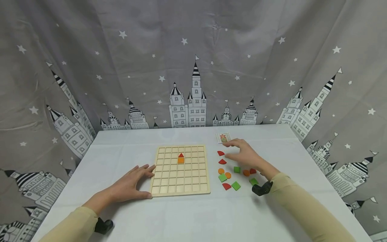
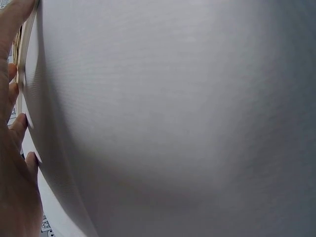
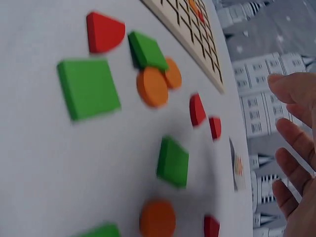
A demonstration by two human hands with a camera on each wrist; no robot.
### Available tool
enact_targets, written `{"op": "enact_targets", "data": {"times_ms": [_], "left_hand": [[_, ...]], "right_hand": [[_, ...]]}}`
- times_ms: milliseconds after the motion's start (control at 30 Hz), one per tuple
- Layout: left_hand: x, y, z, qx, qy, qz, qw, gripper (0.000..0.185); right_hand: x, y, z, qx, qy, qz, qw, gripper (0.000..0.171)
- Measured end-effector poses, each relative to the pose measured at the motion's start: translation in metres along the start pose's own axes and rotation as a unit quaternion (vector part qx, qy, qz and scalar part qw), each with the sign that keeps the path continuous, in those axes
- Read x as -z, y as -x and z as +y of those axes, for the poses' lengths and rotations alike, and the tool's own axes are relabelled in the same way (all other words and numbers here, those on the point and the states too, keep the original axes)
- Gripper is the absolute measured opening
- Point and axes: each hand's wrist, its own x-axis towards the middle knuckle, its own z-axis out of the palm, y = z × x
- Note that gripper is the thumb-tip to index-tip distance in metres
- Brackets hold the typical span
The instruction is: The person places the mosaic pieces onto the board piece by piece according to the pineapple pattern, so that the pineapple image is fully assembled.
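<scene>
your left hand point(image 1: 131, 183) lies flat, palm down, fingers straight and spread, forearm angled in from the lower left; your right hand point(image 1: 245, 155) hovers palm down, fingers loosely extended and holding nothing, sleeved forearm reaching in from the lower right

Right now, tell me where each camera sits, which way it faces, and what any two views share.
Head: above the table, looking forward and down at the board; both hands and sleeves show.
Left wrist: low on the tablecloth, facing along it; left hand at the board's edge.
Right wrist: low, facing across the pieces toward the board; right hand fingertips show.
Head and right wrist share pieces, board and card.
</scene>
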Motion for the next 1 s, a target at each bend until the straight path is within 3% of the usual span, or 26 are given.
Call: {"op": "enact_targets", "data": {"times_ms": [233, 500, 1000], "left_hand": [[0.000, -0.001, 0.000, 0.002, -0.002, -0.005, 1.0000, 0.083], [-0.001, -0.001, 0.000, 0.002, 0.000, -0.004, 1.0000, 0.085], [-0.002, -0.001, -0.002, 0.005, 0.000, -0.003, 1.0000, 0.083]], "right_hand": [[0.023, 0.016, 0.034, -0.034, 0.024, 0.019, 0.999, 0.051], [0.028, 0.028, 0.068, -0.038, 0.083, 0.029, 0.995, 0.047], [0.025, 0.027, 0.086, -0.047, 0.115, 0.044, 0.991, 0.035]]}}
